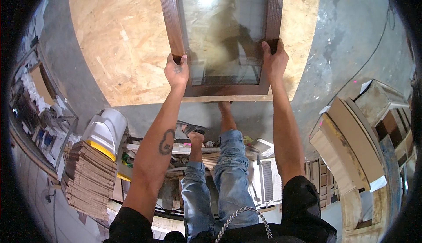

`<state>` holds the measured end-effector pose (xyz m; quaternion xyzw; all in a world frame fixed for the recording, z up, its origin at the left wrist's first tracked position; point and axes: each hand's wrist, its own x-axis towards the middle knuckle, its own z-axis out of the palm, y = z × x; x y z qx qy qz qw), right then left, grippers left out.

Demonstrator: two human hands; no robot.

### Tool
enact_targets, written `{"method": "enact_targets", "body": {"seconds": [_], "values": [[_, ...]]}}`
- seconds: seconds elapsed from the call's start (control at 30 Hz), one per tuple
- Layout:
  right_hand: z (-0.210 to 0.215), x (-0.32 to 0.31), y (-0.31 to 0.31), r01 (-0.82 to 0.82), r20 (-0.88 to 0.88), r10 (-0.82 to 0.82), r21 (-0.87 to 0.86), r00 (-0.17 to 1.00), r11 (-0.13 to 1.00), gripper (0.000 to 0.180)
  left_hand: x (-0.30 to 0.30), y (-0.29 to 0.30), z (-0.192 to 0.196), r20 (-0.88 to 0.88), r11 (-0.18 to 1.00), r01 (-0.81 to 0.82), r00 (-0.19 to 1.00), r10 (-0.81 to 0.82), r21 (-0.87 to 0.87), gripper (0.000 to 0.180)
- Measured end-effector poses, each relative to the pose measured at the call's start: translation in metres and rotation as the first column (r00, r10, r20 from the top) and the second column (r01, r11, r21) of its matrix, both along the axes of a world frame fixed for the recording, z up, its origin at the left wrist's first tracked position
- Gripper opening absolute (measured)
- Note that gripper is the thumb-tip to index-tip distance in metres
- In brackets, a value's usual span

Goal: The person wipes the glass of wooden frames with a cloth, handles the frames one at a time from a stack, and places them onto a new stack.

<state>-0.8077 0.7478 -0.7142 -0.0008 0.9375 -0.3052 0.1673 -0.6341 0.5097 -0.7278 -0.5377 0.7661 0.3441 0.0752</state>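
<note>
Both my arms reach forward to a dark brown wooden frame with a glass pane, much like a cabinet door (272, 10). My left hand (177, 71) grips its left side near the lower corner, thumb on the front face. On the opposite side, a bit higher, my right hand (275, 62) is closed round the edge the same way. The glass reflects a dark figure and a bright light. Behind or beneath the door lies a large chipboard sheet (123, 36); whether the door touches it I cannot tell. The door's far end runs out of view.
A white bucket (103, 131) with a yellow rim stands at left beside a stack of brown corrugated sheets (90, 177). Cluttered shelving (44, 111) is farther left. Boards and panels (345, 142) lean at right. A black cable (373, 54) crosses the grey floor (338, 32).
</note>
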Motion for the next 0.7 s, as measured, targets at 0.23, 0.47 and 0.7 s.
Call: {"method": "enact_targets", "body": {"seconds": [0.23, 0.47, 0.7], "values": [[0.004, 0.022, 0.016, -0.004, 0.115, 0.002, 0.019, 0.993, 1.0, 0.039, 0.049, 0.021, -0.003, -0.145, 0.992, -0.012, 0.989, 0.03, 0.125, 0.045], [0.005, 0.083, 0.067, -0.013, 0.422, 0.039, -0.063, 0.906, 0.998, 0.047, 0.08, 0.04, 0.012, 0.117, 0.984, -0.099, 0.99, 0.082, 0.149, 0.061], [0.001, 0.08, 0.073, -0.013, 0.514, 0.033, -0.043, 0.857, 0.999, 0.05, 0.084, 0.04, 0.014, 0.139, 0.975, -0.151, 0.982, 0.128, 0.165, 0.061]]}}
